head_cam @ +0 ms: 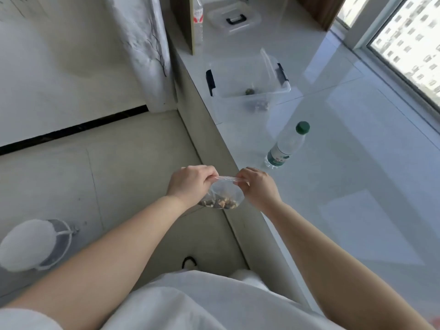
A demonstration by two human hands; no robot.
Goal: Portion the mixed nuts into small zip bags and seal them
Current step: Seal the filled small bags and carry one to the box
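hanging clear zip bag (pixel 226 190); nuts (pixel 220 203) pooled at bottom

You are standing in a home, an upper-floor flat by the look of it. To your right a large window (pixel 414 44) gives onto a tall residential block (pixel 409 36) outside. Below it runs a wide, glossy white sill (pixel 345 163) that serves as a counter, with a water bottle (pixel 285 145), a clear storage box (pixel 247 89) and its lid (pixel 234 19) on it. The floor (pixel 119 175) is pale tile, and a small round white stool (pixel 31 244) stands at your left.
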